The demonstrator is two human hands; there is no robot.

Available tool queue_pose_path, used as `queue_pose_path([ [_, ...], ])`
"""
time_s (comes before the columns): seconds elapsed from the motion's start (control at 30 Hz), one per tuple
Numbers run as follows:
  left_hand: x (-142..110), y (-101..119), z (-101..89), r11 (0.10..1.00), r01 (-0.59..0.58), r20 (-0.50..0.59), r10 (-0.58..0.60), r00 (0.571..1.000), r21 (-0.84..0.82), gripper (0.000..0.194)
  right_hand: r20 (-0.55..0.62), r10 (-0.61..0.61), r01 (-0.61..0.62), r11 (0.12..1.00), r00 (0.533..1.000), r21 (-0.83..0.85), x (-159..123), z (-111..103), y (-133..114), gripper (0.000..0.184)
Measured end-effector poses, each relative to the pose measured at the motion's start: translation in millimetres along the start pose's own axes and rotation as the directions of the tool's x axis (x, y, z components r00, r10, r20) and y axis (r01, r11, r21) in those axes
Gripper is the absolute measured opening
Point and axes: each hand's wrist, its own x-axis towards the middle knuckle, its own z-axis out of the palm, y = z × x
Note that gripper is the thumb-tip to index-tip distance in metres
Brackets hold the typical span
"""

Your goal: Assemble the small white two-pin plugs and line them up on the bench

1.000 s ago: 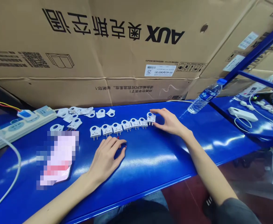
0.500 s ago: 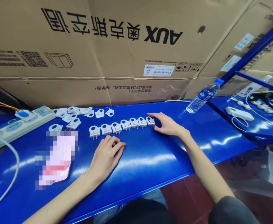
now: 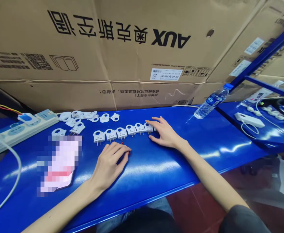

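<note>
Several white two-pin plugs with ring-shaped pull handles stand in a row on the blue table (image 3: 153, 165), pins toward me; one is the plug (image 3: 131, 130) mid-row. My right hand (image 3: 164, 132) is at the row's right end, fingers spread. Its forefinger and thumb lie apart on the far and near sides of the plug (image 3: 147, 127) there, and the hand partly covers the end plug. My left hand (image 3: 111, 161) rests on the table just in front of the row, fingers loosely bent, thumb apart, nothing visible in it. Red shows at its fingertips.
More white plugs (image 3: 77, 127) lie in a loose pile at the back left. A pixelated phone-like slab (image 3: 64, 161) lies left of my left hand, near a power strip (image 3: 17, 131). A water bottle (image 3: 211, 102) leans at the right. Cardboard boxes (image 3: 122, 64) stand behind.
My right hand has shifted left from the end plug to the plug beside it, with its fingers spread wider. My left hand has stayed nearly in place.
</note>
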Motion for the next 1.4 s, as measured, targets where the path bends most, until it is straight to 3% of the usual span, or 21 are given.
queue_pose_path([
  [0.43, 0, -3, 0.9, 0.998, -0.008, 0.027, 0.01, 1.0, -0.063, 0.015, -0.028, 0.013, -0.013, 1.0, 1.0, 0.009, 0, 3, 1, 0.069],
  [0.73, -2, -4, 1.8, 0.998, 0.032, 0.069, -0.027, 0.997, -0.062, 0.015, -0.134, -0.054, 0.058, 0.998, 0.989, 0.023, 2, -9, -14, 0.068],
  [1.03, 1, -1, 1.5, 0.999, 0.042, 0.092, -0.042, 0.995, 0.008, 0.02, 0.124, -0.203, 0.189, 0.975, 0.971, 0.117, -2, -11, -62, 0.067],
  [1.23, 2, 3, 0.6, 0.997, 0.029, 0.082, -0.035, 0.996, 0.075, 0.017, 0.182, -0.191, 0.176, 0.98, 0.965, 0.093, -3, -6, -63, 0.064],
  [1.4, 3, 4, -2.2, 0.989, 0.091, 0.056, -0.098, 0.994, 0.116, 0.019, 0.177, -0.188, 0.173, 0.98, 0.966, 0.099, -4, -6, -61, 0.065],
])
